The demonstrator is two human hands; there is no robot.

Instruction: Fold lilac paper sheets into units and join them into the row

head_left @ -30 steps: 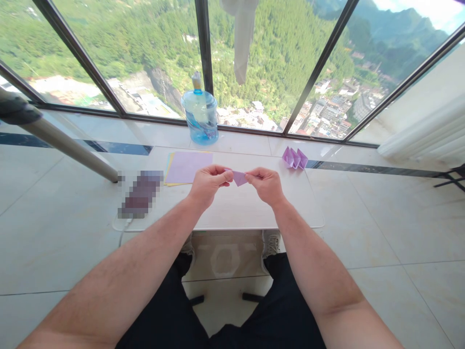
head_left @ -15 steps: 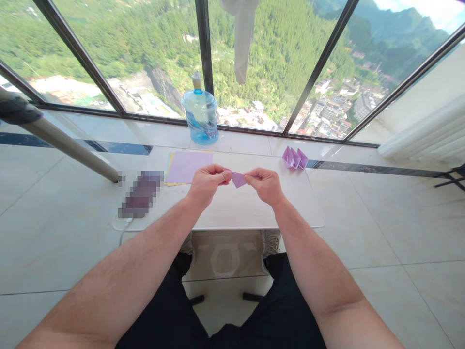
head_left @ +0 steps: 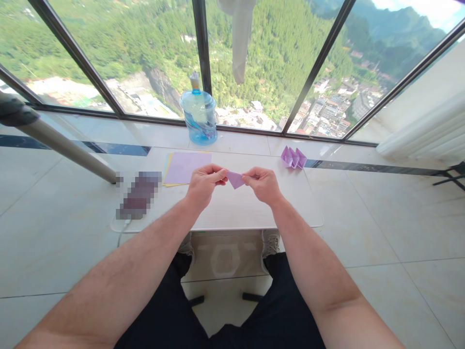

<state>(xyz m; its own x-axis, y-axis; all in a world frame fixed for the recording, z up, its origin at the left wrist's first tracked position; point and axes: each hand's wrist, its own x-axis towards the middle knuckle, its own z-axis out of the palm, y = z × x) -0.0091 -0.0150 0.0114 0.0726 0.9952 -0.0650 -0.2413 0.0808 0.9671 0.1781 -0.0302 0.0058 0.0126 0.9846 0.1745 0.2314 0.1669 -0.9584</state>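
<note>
A small folded piece of purple paper [head_left: 236, 181] is held up between my two hands over the low white table [head_left: 232, 213]. Its wide edge runs along the top and a point faces down toward me. My left hand [head_left: 203, 183] pinches the left corner between thumb and fingers. At the right corner, my right hand [head_left: 264, 184] pinches it the same way. A stack of square paper sheets [head_left: 189, 166], purple on top with yellow and light blue edges showing, lies just behind my left hand. Several folded purple paper pieces [head_left: 293, 157] stand at the table's far right.
A blue water jug [head_left: 198, 116] stands behind the table by the window. On the left lies a pixelated phone-like object [head_left: 141, 194] with a white cable [head_left: 123, 228]. A thick pole [head_left: 69, 143] slants in from the left. My shoes [head_left: 271, 242] are under the table's near edge.
Slightly more of the folded purple paper shows between my fingers, its left corner less covered. Both hands keep their pinch in nearly the same place. The view has shifted slightly.
</note>
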